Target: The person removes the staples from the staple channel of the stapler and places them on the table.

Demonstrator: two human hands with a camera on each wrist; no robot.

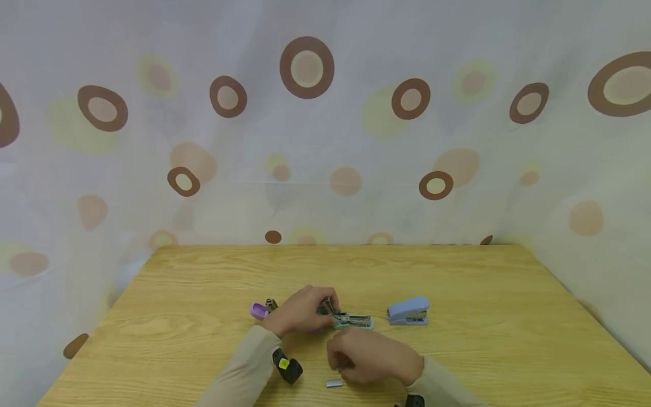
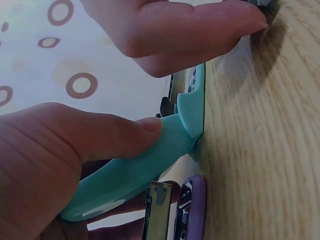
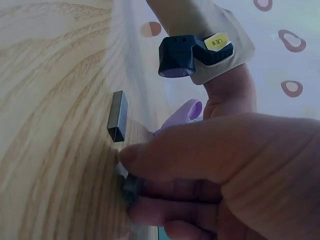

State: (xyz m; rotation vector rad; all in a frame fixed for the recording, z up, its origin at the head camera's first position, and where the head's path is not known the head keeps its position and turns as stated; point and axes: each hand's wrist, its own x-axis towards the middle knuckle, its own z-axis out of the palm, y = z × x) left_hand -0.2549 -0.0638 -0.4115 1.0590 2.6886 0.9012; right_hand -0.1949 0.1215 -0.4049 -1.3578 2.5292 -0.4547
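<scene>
A teal stapler (image 1: 356, 323) lies folded wide open on the table, its metal magazine bared. My left hand (image 1: 302, 310) grips the stapler's raised top cover (image 2: 135, 175), thumb along the outside. Just in front, my right hand (image 1: 373, 356) pinches a small grey staple strip (image 3: 132, 187) between thumb and fingers, low over the wood; the fingers cover part of it. Another staple strip (image 1: 334, 383) rests on the table beside the right thumb. Behind my left wrist sits a purple stapler (image 1: 258, 310), also opened, partly hidden by the left hand.
A blue stapler (image 1: 408, 311) stands closed to the right of the teal one. The wooden table (image 1: 488, 282) reaches back to a patterned curtain (image 1: 325, 130) with brown rings. Black wrist cameras (image 1: 287, 367) are strapped over both sleeves.
</scene>
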